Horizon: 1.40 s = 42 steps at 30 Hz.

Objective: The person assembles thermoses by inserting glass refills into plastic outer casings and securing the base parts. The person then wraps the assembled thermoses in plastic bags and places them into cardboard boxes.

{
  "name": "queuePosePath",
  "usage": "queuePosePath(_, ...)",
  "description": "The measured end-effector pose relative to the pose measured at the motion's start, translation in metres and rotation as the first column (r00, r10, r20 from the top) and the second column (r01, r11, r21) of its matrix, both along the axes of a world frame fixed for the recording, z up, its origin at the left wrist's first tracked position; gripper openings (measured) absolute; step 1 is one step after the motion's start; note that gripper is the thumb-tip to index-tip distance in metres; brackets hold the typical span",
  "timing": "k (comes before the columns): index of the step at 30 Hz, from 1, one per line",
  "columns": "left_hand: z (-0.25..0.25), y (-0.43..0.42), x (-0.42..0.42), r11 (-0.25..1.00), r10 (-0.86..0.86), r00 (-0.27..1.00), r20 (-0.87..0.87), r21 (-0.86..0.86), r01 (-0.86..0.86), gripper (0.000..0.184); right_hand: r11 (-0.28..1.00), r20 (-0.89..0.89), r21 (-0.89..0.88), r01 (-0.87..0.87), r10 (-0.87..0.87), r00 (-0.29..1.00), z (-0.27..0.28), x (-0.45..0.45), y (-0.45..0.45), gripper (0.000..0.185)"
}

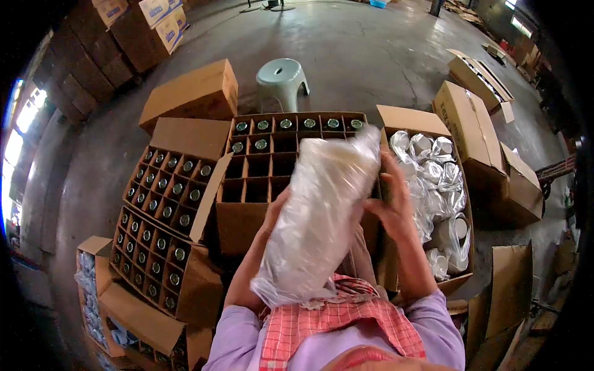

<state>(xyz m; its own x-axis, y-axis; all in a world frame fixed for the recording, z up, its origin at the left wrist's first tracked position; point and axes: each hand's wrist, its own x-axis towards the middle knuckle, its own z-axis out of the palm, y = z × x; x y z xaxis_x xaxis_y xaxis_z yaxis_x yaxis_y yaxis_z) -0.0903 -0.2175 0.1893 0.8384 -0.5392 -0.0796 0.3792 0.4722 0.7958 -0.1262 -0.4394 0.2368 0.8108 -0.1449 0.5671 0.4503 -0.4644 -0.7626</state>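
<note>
One bundle (318,213), axis seven-to-one o'clock; my right hand (397,204) wide at three, left hand (276,211) at nine, grip hidden, can't tell.

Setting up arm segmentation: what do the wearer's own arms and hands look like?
Plain lavender sleeves end around the elbows; below them the forearms are uncovered. The right hand wears no glove; the left hand is mostly hidden, no glove visible. No cables or markings seen.
</note>
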Motion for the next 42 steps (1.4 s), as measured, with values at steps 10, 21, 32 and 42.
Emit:
queuePosePath(10, -0.062, 0.051, 0.001, 0.991, 0.122, 0.991, 0.060, 0.049, -0.125, 0.086, 0.766, -0.473, 0.643, 0.033, 0.363, 0.803, 0.015, 0.065, -0.005, 0.019)
queuePosePath(21, -0.077, 0.022, -0.064, 0.925, 0.194, 0.964, 0.184, 0.292, -0.242, 0.108, 0.544, -0.566, -0.798, -0.260, -0.526, 0.635, -0.160, 0.025, -0.106, 0.031)
queuePosePath(32, -0.081, 0.006, -0.074, 0.910, 0.109, 0.928, 0.355, 0.340, -0.237, 0.110, 0.826, -0.289, -0.515, -0.230, 0.086, 0.954, -0.036, 0.016, 0.012, 0.042)
queuePosePath(42, -0.080, 0.034, -0.096, 0.728, 0.160, 0.782, 0.603, 0.462, -0.506, 0.121, 0.953, -0.453, 0.224, 0.205, -0.084, 0.887, -0.066, 0.025, -0.039, 0.020)
